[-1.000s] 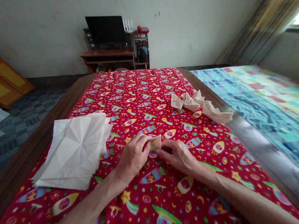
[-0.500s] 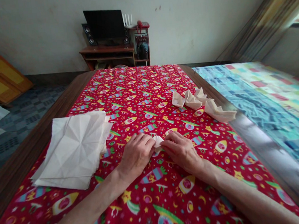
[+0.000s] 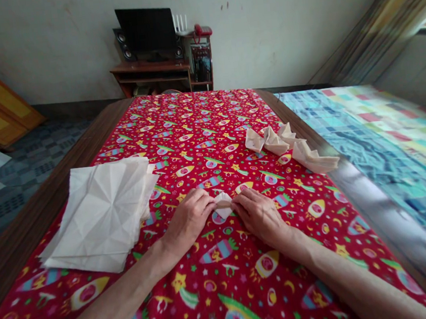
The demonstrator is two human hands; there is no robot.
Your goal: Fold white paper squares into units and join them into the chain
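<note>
Between my two hands a small folded white paper (image 3: 224, 205) is held just above the red patterned cloth. My left hand (image 3: 193, 213) pinches its left corner, and my right hand (image 3: 258, 211) grips its right corner with fingers pressed together. Creases and a pointed upper edge show on the paper. Left of my hands lies a stack of creased white paper sheets (image 3: 104, 211), their edges fanned unevenly. Beyond my right hand stand several folded paper pieces (image 3: 275, 140), and closer, a nested group of them (image 3: 314, 158) near the table's right edge.
The red cloth (image 3: 225, 280) with rockets and stars covers most of the brown table (image 3: 78, 151). A bed (image 3: 381, 162) adjoins on the right. By the far wall stands a desk (image 3: 150, 67) with a monitor (image 3: 147, 30) and a red telephone (image 3: 202, 30).
My hands have drawn slightly apart, the left one moving left. More of the folded paper now shows between the fingertips. The camera view has shifted a little.
</note>
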